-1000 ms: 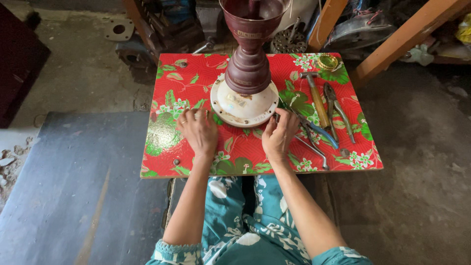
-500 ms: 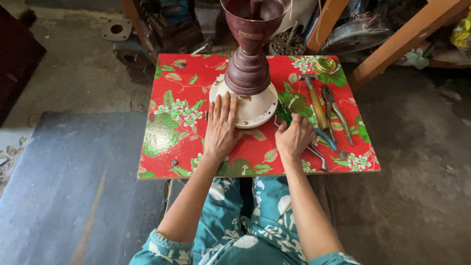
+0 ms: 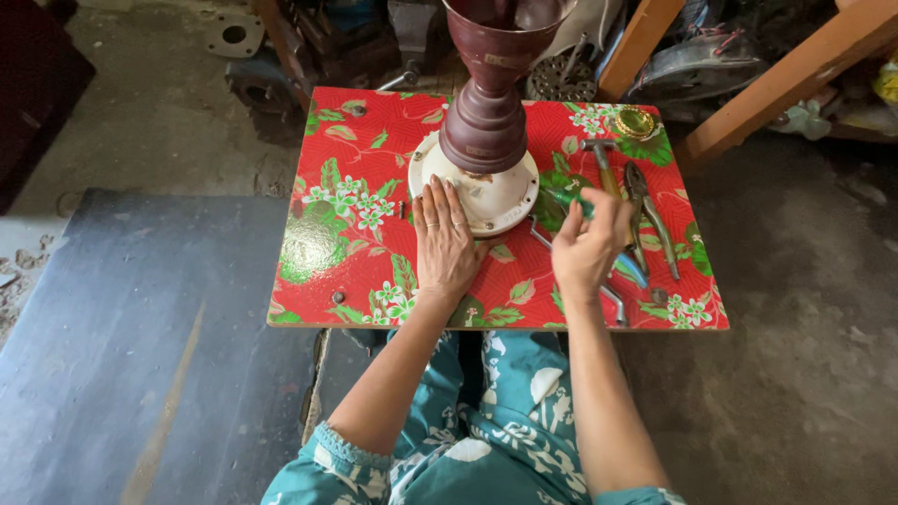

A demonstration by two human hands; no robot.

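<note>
A tall maroon motor housing (image 3: 486, 103) stands on a round white base plate (image 3: 505, 192) at the back middle of a small table with a red flowered top (image 3: 365, 243). My left hand (image 3: 442, 238) lies flat, fingers together, with its fingertips on the white plate's near left edge. My right hand (image 3: 587, 245) is lifted a little above the table to the right of the plate, shut on a green-handled tool (image 3: 564, 198) whose tip points toward the plate.
A hammer (image 3: 603, 164), pliers (image 3: 647, 210), a blue-handled tool (image 3: 632, 269) and a metal wrench (image 3: 613, 301) lie on the table's right side, a small brass ring (image 3: 635, 122) at the back right. Wooden beams (image 3: 786, 75) and scrap metal crowd behind. A dark mat (image 3: 140, 346) covers the floor left.
My left hand slid forward from the table top onto the white plate's edge. My right hand moved right, picked up the green-handled tool and raised it.
</note>
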